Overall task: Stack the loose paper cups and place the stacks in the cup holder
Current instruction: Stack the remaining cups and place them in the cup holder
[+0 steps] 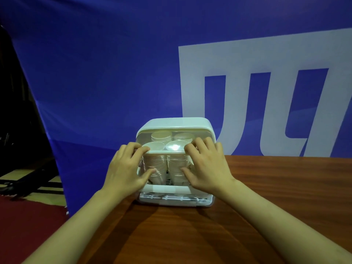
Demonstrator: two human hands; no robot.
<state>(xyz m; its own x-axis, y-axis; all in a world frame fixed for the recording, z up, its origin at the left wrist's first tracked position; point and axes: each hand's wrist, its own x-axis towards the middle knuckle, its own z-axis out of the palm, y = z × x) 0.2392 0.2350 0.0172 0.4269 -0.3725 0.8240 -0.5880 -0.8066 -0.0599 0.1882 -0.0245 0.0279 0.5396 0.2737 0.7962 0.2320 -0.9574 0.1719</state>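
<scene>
While both hands grip the clear sliding cover point(165, 153) of the white cup holder point(175, 164) at centre frame, left hand point(126, 169) and right hand point(206, 166) curl over its edge. Four stacks of paper cups point(155, 164) stand inside. The holder sits on the wooden bench point(266, 197), before a blue banner point(114, 73).

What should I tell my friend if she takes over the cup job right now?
Left hand: fingers curled on the cup holder's clear cover, left side.
Right hand: the same on its right side.
Cup holder: on the wooden table, by its far left corner.
Cup stacks: four inside, two in front, two behind.
Done: no loose cups in sight.
Left: probably just finish moving the cover, then let go.
</scene>
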